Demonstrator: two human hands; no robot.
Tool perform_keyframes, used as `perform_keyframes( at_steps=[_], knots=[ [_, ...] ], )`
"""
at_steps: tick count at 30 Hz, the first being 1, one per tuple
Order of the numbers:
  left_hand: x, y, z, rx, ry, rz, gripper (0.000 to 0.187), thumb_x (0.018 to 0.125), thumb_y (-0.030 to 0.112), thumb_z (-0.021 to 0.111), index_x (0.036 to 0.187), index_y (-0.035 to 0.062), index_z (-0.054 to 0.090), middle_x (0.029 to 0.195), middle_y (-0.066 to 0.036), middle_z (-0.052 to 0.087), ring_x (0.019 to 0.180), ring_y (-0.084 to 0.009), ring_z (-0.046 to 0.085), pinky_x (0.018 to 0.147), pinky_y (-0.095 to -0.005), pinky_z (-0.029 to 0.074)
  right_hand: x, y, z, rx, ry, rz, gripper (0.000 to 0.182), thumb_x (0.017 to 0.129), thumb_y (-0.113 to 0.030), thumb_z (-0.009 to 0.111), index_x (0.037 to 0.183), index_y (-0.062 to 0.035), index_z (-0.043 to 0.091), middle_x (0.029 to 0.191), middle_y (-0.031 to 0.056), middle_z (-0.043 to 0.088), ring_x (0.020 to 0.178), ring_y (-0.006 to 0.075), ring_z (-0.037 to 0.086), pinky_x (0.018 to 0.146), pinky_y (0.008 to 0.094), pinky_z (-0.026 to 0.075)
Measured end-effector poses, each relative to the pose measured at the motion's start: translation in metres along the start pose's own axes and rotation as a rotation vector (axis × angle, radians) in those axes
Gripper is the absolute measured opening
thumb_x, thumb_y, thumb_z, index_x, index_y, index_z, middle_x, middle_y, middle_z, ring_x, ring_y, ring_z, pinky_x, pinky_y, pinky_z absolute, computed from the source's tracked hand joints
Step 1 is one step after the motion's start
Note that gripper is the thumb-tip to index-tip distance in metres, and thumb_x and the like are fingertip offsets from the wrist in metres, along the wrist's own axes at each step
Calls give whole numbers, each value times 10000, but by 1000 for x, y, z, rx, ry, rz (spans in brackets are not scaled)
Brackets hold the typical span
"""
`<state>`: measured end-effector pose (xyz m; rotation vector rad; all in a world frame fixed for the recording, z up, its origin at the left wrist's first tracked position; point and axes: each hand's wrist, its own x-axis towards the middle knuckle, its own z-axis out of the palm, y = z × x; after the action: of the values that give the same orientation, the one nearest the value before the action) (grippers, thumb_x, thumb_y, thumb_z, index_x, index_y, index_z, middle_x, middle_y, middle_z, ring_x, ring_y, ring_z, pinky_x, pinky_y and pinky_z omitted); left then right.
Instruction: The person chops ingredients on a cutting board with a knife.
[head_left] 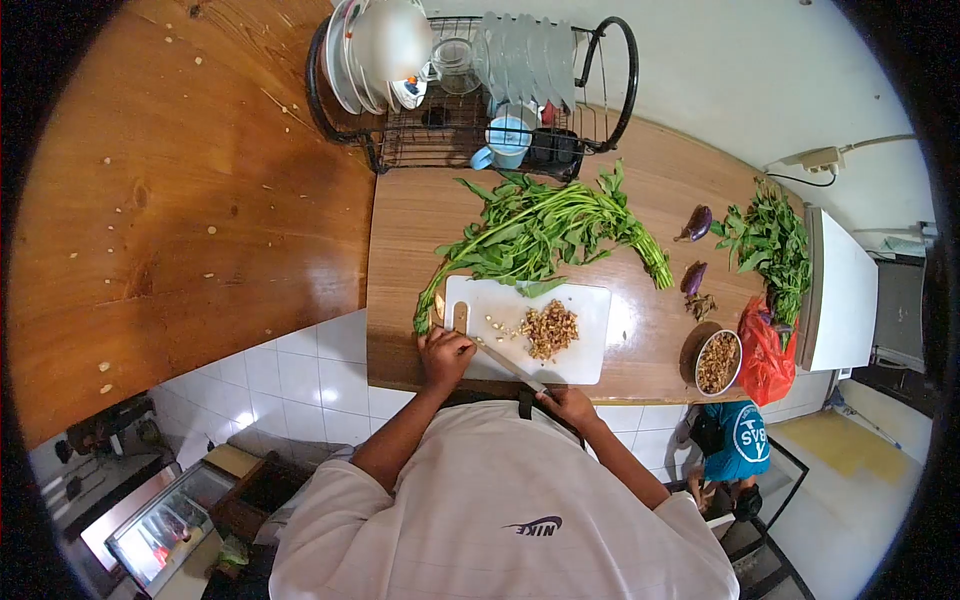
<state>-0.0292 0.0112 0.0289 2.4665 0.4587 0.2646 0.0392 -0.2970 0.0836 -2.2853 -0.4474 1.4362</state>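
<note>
A white cutting board (587,345) lies at the counter's front edge, with a pile of chopped brown pieces (549,330) and small pale bits on it. My right hand (568,407) is closed round the handle of a knife (508,366), whose blade points up and left across the board. My left hand (446,356) rests at the board's left edge near the blade tip, its fingers bent together; what they hold, if anything, is hidden. Leafy green stems (560,225) lie behind the board, and a thin leafy bunch (427,302) reaches down to my left hand.
A dish rack (440,160) with plates and cups stands at the back. To the right are two eggplants (697,222), a bowl of brown pieces (718,362), a red plastic bag (768,355) and more greens (775,240). Another person (735,440) is below right.
</note>
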Motion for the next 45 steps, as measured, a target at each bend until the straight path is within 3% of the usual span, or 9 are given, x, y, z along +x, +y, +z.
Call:
perform_keyframes(
  at_steps=[2, 5, 17, 23, 27, 32, 45],
  knots=[
    [0, 0, 0, 13, -12, 4, 127, 742, 224, 842, 715, 167, 731, 783, 37, 719, 860, -213, 640, 899, -432, 400, 1, 3, 0, 4, 24, -109, 556, 1050, -578, 516, 1125, -96, 783, 991, 233, 756, 937, 438, 719, 861, 515, 563],
    [0, -3, 3, 8, 15, 32, 128, 733, 213, 842, 699, 174, 725, 760, 42, 711, 840, -213, 636, 868, -424, 402, 2, 1, -2, -9, 22, -76, 642, 1036, -645, 494, 1079, -69, 774, 946, 253, 743, 927, 441, 716, 840, 517, 563],
    [1, -5, 2, 19, -51, -11, 120, 741, 237, 842, 712, 184, 739, 781, 47, 695, 892, -210, 631, 891, -432, 392, 3, -13, 8, -118, 191, -87, 671, 1029, -658, 492, 957, -47, 760, 897, 254, 739, 875, 456, 714, 790, 552, 566],
    [-4, -10, 4, 42, -16, 80, 112, 756, 259, 848, 749, 187, 763, 813, 48, 711, 907, -208, 628, 906, -433, 380, 19, -14, 11, -179, 102, -9, 690, 1004, -697, 508, 927, -59, 761, 864, 241, 736, 858, 441, 719, 761, 545, 566],
    [-1, -7, 0, 33, -15, 71, 124, 768, 263, 850, 746, 184, 758, 812, 46, 710, 901, -209, 628, 896, -430, 382, 7, -6, 19, -110, 160, -6, 694, 997, -703, 519, 939, -55, 762, 836, 246, 725, 839, 442, 716, 751, 540, 557],
    [-3, -7, 0, -56, -46, 19, 120, 780, 261, 837, 744, 180, 756, 794, 41, 704, 889, -218, 627, 888, -422, 389, -2, 0, 21, 35, 171, -7, 656, 1000, -679, 535, 1075, -73, 773, 882, 237, 739, 884, 451, 718, 799, 535, 565],
    [-3, -9, 3, -29, -26, 28, 90, 755, 214, 823, 723, 180, 746, 771, 29, 690, 862, -232, 628, 889, -431, 403, 4, -13, 20, -80, 128, -28, 645, 1022, -664, 492, 1122, -90, 769, 969, 263, 745, 946, 465, 715, 842, 551, 560]
  ],
)
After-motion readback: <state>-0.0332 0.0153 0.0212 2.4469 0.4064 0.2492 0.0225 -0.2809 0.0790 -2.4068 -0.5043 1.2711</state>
